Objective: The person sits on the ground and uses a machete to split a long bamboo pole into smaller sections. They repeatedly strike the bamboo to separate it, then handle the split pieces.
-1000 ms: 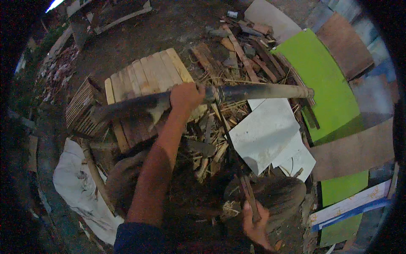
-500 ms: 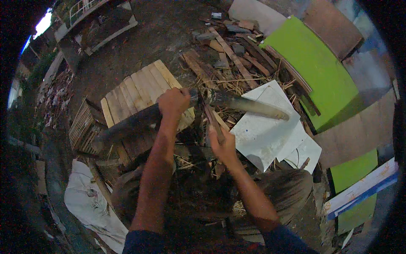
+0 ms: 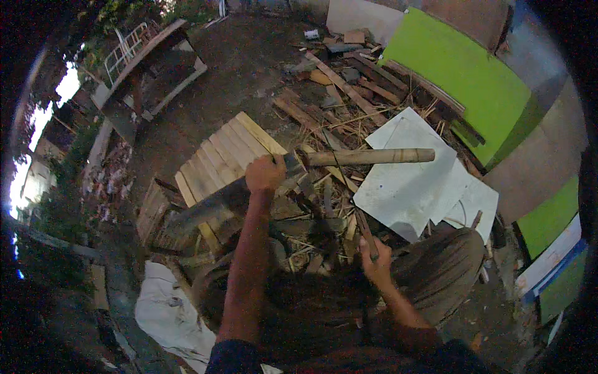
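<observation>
While the left hand is clenched around the pole near mid-length, the right hand grasps a knife by the handle, lower and closer to the body. Ahead of the knees, the pole's long axis runs left to right: its dark left part slants down toward the person, its pale right part is nearly level. The left hand, being on it, is the nearer. The knife's thin blade points up toward the pale part; I cannot tell whether they touch. The slatted panel shows beyond the left part; the right end stops over white sheets, short of the green board. Room opens between pole and knees, above scrap wood.
</observation>
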The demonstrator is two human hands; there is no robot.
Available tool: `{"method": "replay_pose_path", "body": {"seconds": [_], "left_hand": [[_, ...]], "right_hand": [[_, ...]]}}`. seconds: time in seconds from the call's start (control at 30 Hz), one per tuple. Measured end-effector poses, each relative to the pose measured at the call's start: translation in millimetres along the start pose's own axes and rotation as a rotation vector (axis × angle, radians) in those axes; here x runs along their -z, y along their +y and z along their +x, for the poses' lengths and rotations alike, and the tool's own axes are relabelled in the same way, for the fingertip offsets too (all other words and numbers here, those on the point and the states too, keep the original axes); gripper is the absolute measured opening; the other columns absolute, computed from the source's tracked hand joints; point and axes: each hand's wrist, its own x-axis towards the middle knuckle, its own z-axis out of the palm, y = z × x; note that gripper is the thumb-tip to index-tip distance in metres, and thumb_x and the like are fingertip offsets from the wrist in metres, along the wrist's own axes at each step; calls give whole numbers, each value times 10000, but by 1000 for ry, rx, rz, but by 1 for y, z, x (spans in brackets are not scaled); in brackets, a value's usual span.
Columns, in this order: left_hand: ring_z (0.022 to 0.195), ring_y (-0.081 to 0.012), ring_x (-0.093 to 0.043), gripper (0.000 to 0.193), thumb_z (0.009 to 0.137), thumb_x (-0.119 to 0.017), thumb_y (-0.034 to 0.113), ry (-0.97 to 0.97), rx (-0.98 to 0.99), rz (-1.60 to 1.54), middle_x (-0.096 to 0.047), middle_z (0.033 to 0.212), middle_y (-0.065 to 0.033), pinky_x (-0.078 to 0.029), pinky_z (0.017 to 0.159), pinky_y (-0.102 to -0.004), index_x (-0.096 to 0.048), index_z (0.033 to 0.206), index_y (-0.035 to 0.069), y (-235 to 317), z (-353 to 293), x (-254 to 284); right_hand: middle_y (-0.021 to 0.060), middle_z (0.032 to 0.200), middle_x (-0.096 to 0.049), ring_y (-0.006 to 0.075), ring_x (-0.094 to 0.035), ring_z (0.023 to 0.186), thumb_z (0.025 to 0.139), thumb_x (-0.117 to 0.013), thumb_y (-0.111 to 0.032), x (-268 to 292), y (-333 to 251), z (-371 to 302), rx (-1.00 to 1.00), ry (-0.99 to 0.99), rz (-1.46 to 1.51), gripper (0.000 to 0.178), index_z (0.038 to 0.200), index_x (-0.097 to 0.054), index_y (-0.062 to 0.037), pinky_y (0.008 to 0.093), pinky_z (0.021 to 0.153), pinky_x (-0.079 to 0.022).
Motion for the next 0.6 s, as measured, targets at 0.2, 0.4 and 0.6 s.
{"method": "replay_pose_path", "body": {"seconds": [0.2,0.4,0.6], "left_hand": [[704,-439,-652,449,946,-501,371,-28,-110,-144,-657,718,-251,-524,715,-499,-717,808,2,-3,-31,61],[685,-413,-654,415,977,-499,325,-86,-225,-224,-660,724,-242,-510,679,-476,-723,849,0,-30,-57,119],[692,-341,-658,480,969,-527,410,207,-221,-598,-687,740,-145,-516,685,-404,-718,1026,-27,-37,-96,190]], "right_hand": [[109,732,-693,203,-654,638,963,-625,-327,-3,11,-1,-38,-34,-54,361,979,-677,30,358,610,-499],[123,734,-682,252,-663,633,954,-641,-342,-28,13,30,36,-54,57,358,1050,-656,3,396,608,-502],[240,939,-680,422,-664,846,935,-636,-301,-46,53,70,144,-266,-306,447,1283,-545,-36,478,742,-541]]}}
